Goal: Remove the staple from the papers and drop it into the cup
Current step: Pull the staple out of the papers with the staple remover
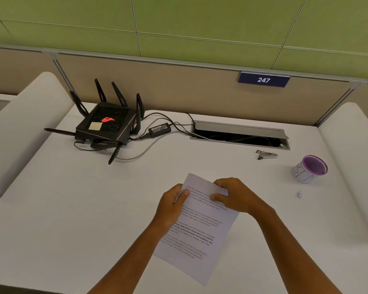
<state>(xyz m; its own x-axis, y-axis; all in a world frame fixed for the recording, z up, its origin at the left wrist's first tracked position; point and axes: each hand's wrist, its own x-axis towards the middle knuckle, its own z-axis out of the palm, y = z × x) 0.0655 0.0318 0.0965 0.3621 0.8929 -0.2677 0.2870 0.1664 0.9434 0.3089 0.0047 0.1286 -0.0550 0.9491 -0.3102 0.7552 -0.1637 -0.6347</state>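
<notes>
papers [197,228], one white printed stack lifted just above the pale desk [72,209], sit pinched between two bare hands: the left hand [171,205] clamps the left edge, thumb on top, while the right hand [232,197] pinches the upper right corner, fingers pressed together. the staple itself cannot be made out, probably under those fingers. working it out well likely means keeping the sheets steady and prying the legs straight, or fetching the one small metal staple remover [267,154] lying well beyond. one purple-rimmed white paper cup [309,169] waits upright to the right. farther back stands one black antennaed router [106,125].
</notes>
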